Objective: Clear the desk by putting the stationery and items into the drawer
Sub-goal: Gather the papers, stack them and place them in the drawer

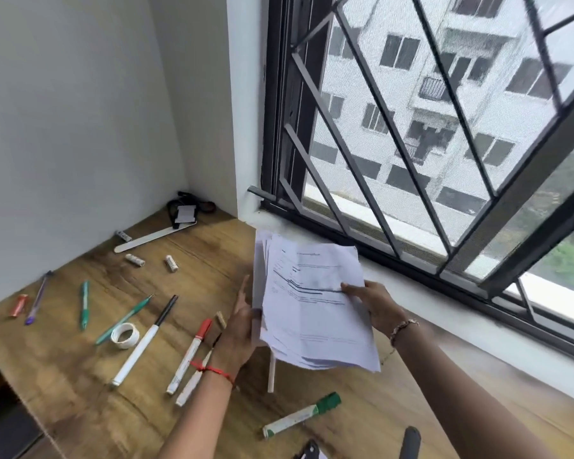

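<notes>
A loose stack of printed white papers (pixel 312 313) is held up above the wooden desk (pixel 80 402), tilted toward me. My left hand (pixel 242 329) grips its left edge and my right hand (pixel 375 303) grips its right edge, thumb on top. Scattered on the desk to the left lie a black-capped marker (pixel 143 342), a red-capped marker (pixel 189 356), a green-capped marker (pixel 302 415), two green pens (pixel 84 304), a purple pen (pixel 38 298) and a roll of white tape (pixel 124 335). No drawer is in view.
Two small white cylinders (pixel 153 261), a white ruler-like strip (pixel 153 239) and a black cord bundle (pixel 186 210) sit near the wall corner. A barred window (pixel 428 144) with a white sill runs along the right. A dark object (pixel 410 442) pokes in at the bottom edge.
</notes>
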Available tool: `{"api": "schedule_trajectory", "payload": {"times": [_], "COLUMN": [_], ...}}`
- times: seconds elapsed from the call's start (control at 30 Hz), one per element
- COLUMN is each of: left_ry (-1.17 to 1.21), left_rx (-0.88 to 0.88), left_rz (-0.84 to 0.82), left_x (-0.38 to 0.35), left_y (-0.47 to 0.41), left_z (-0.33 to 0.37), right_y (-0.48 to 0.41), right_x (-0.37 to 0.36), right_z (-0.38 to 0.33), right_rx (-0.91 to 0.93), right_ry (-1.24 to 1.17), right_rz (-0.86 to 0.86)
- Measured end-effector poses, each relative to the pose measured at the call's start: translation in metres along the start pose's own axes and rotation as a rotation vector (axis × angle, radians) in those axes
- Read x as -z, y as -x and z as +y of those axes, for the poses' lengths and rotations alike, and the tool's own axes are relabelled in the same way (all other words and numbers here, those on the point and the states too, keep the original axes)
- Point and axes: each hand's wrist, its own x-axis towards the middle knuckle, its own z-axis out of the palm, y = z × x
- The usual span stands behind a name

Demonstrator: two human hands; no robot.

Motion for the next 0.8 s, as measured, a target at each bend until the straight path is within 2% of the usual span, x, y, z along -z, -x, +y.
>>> {"api": "schedule_trajectory", "payload": {"times": [0.1, 0.23, 0.33, 0.43, 0.53, 0.7, 0.8], "left_ry": [0.006, -0.019, 0.027, 0.047, 0.073, 0.039, -0.021], "left_rx": [-0.042, -0.059, -0.005, 0.03, 0.033, 0.08, 0.102], "left_rz": [-0.11, -0.231, -0.26, -0.289, -0.303, -0.205, -0.141], "left_x": [0.002, -0.004, -0.004, -0.004, -0.005, -0.005, -0.013], "left_y": [0.002, 0.017, 0.024, 0.029, 0.032, 0.041, 0.053], "left_z": [-0.003, 0.0, -0.001, -0.002, -0.002, 0.002, 0.007], "right_y": [0.01, 0.025, 0.032, 0.045, 0.054, 0.068, 0.08], "right_x": [0.007, 0.015, 0.018, 0.012, 0.007, 0.004, 0.012], "right_z": [0.008, 0.028, 0.042, 0.049, 0.052, 0.048, 0.043], "right_rx": [-0.044, -0.195, -0.199, -0.187, -0.123, 0.095, 0.24], "right_ry": [-0.038, 0.004, -0.008, -0.072, -0.17, -0.186, -0.125], "right_rz": [-0.023, -0.087, -0.069, -0.13, -0.149, 0.057, 0.111]}}
